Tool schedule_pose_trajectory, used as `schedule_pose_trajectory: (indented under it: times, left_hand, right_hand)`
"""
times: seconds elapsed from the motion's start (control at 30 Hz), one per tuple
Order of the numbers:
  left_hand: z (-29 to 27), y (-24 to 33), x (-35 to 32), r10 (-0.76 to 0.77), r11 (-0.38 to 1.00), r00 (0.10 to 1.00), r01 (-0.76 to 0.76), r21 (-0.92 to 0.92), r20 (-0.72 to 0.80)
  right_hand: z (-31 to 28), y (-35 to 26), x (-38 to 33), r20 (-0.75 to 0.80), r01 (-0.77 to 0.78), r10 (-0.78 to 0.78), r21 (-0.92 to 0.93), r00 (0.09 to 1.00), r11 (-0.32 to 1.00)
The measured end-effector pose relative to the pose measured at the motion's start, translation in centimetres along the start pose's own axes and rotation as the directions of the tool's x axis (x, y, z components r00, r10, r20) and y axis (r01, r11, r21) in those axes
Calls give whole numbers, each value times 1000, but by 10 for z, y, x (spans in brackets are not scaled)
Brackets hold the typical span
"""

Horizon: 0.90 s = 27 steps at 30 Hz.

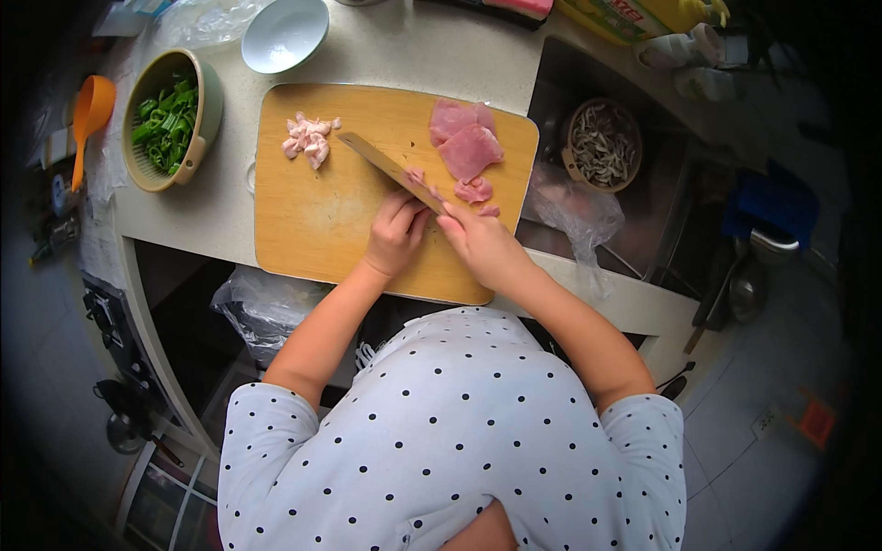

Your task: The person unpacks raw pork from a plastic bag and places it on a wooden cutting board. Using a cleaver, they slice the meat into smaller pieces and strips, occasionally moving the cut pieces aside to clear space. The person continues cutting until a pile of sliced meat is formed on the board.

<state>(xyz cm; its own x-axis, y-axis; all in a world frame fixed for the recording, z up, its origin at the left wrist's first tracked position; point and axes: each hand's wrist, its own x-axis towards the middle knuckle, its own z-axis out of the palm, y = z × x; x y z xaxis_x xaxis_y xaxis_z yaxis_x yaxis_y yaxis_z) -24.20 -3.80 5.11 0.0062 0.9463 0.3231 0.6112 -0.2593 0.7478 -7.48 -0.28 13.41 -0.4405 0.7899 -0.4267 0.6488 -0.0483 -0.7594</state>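
My right hand [482, 243] grips a kitchen knife [378, 162] near its handle end; the blade slants up to the left across a wooden cutting board [312, 216]. Small bits of pink meat cling to the blade. Close against the blade's near side, my left hand [397, 231] has its fingers curled; whatever they hold is hidden. Right of the knife lie thin slices of pink meat [470, 151], with smaller meat pieces [473, 190] below them. A little heap of pale pink fatty pieces [309, 138] sits at the board's upper left.
Left of the board stands a colander [204, 138] with cut green peppers [169, 129]. A white bowl [286, 35] is beyond the board. The sink [671, 193] at right holds a bowl of greyish strips [603, 142] and a clear plastic bag [583, 216]. An orange ladle [90, 110] lies far left.
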Motion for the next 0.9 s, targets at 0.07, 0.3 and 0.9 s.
schedule_pose_trajectory:
  times: [0.07,0.3,0.9]
  left_hand:
    - [-9,6,4,-45,999,999,46,-28,24]
    - [-30,11,20,-738,376,655,601,-706,164]
    - [-25,32,42,-285,-702,554,435,-564,782]
  right_hand:
    - [1,1,9,2,43,-43,10,999,999]
    - [-48,11,-24,366,-459,278,727,888,511]
    - [-49,4,-32,366,-409,210,885,907,222]
